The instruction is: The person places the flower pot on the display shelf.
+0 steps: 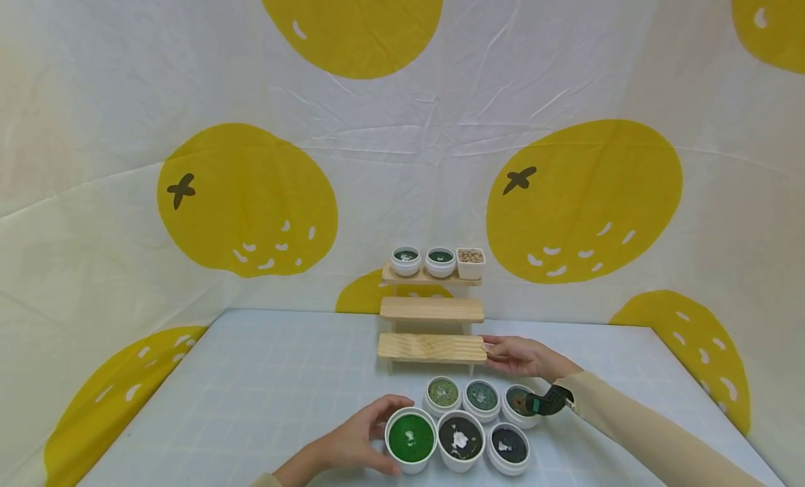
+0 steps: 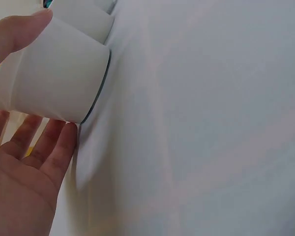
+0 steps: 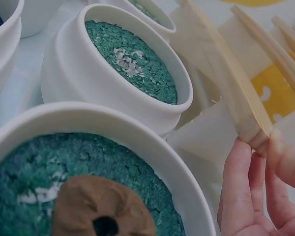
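The fingers [image 2: 64, 145] of the left hand [image 1: 355, 438] curl round one side of a white cup [image 1: 411, 439] filled with green, with the thumb on the other side, so the cup is held between them at the near edge of the group, its base close against the tabletop [image 1: 251, 389]. The right hand's [image 1: 518, 356] fingers and thumb are pinched on the right end of the lowest step of a wooden stand [image 1: 430, 347]. A dark strap [image 1: 552, 401] circles the right wrist, below a beige sleeve [image 1: 635, 424]. Just beside the held cup stand a cup with dark filling [image 1: 461, 441] and a low dark-filled bowl [image 1: 508, 448]; behind them is a row of three bowls [image 1: 482, 397] with greenish fillings, the right one bearing a brown ring. The stand rises behind these in three steps; on its top step sit two round white bowls [image 1: 440, 261] and a square pot [image 1: 471, 263] of pale brown bits. The tabletop is pale bluish white, crossed by faint lines, with soft shadow under the cup. Beyond its back and side edges a white cloth [image 1: 409, 193] forms the walls, creased and faintly shiny, printed with big yellow fruits [image 1: 248, 200] carrying white flecks, two of them marked with dark crosses.
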Motion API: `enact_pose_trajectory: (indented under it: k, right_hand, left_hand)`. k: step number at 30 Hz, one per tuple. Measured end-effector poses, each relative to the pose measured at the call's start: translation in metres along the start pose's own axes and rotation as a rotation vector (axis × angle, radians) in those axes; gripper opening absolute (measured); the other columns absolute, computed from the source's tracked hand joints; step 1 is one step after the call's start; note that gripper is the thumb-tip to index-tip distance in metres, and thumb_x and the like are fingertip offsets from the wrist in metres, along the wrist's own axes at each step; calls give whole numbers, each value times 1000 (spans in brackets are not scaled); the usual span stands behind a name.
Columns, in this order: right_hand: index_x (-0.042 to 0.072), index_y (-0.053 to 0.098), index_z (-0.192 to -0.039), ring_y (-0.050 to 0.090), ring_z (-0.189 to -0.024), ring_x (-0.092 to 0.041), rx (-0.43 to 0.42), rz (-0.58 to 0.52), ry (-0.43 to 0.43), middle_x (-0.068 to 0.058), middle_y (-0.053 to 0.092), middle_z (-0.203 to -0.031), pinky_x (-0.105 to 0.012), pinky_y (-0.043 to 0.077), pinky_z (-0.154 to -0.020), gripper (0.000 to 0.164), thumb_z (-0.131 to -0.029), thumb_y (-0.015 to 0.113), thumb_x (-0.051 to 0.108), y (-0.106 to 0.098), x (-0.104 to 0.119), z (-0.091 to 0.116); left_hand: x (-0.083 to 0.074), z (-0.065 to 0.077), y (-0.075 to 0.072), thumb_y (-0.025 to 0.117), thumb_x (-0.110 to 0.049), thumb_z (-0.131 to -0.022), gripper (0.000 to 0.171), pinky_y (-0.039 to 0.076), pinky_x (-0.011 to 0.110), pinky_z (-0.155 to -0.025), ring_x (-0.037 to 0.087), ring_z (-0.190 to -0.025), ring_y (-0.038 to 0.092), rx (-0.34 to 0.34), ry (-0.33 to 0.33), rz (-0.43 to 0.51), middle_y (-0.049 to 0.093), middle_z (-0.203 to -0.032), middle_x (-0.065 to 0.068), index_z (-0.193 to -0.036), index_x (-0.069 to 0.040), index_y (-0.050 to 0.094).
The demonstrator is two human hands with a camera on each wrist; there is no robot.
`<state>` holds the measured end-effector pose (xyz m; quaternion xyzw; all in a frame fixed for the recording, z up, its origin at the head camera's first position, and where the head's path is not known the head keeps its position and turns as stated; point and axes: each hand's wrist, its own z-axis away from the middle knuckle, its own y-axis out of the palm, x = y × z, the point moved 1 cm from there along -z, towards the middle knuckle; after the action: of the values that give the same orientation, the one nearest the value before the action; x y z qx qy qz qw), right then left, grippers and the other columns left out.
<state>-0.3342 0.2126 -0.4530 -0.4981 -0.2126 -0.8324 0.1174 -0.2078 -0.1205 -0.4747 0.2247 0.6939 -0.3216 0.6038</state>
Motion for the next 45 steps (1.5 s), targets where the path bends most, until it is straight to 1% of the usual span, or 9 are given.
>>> enact_pose_trajectory:
  k: [3,8,16,23,27,33,36,39,45]
  right_hand:
    - [-4,11,-151,65,-86,-8,-8,-3,2,-3,65,-95,-19,56,-80,62,-100,45,4,-1,0,-1]
    - [-3,12,-152,66,-87,-9,-16,-6,7,-3,65,-97,-21,56,-82,64,-99,48,5,0,1,-1]
    - [-1,12,-152,66,-87,-10,-28,-21,22,-4,65,-97,-21,56,-82,63,-100,46,6,0,1,2]
    - [-1,13,-152,66,-87,-10,-21,-34,16,-4,66,-97,-21,56,-83,64,-99,47,6,0,0,2]
    - [-1,14,-152,67,-86,-10,-35,-39,19,-3,66,-96,-22,56,-85,63,-99,48,6,0,-1,2]
    - [0,16,-152,66,-87,-10,-53,-45,26,-3,66,-97,-22,56,-85,62,-99,48,7,2,-1,5]
    - [0,16,-152,66,-87,-10,-48,-48,23,-3,66,-97,-22,56,-85,62,-100,48,7,2,-1,6]
    - [0,15,-152,67,-87,-11,-42,-49,21,-3,67,-97,-23,56,-86,62,-100,47,6,3,0,6]
    - [-1,14,-152,66,-88,-11,-31,-50,19,-3,66,-97,-23,55,-87,62,-100,46,6,3,1,5]
  left_hand:
    - [2,0,2,81,-8,-74,80,47,18,-99,6,-119,53,-10,27,10,47,-137,19,-139,5,35]
    - [7,-1,5,81,-4,-73,78,46,17,-99,4,-118,54,-41,79,3,46,-135,25,-136,7,36]
    - [11,0,6,81,-5,-73,74,44,18,-101,5,-119,54,-41,130,12,46,-132,31,-133,4,39]
    - [10,1,9,81,-5,-73,72,45,18,-100,5,-118,55,-71,104,17,47,-133,28,-132,2,41]
    - [9,2,11,81,-5,-74,71,45,17,-100,5,-117,55,-80,85,30,48,-132,27,-132,3,42]
    - [7,4,13,82,-8,-74,71,46,15,-98,4,-116,55,-97,20,49,51,-131,20,-132,2,42]
    - [6,6,13,82,-7,-74,71,46,14,-97,4,-115,56,-114,0,55,52,-131,17,-131,1,42]
    - [6,7,13,81,-6,-73,71,47,15,-96,5,-113,57,-132,2,57,52,-130,17,-131,2,41]
    - [8,9,12,79,-5,-74,72,49,17,-93,7,-109,60,-176,31,57,52,-128,23,-131,6,38]
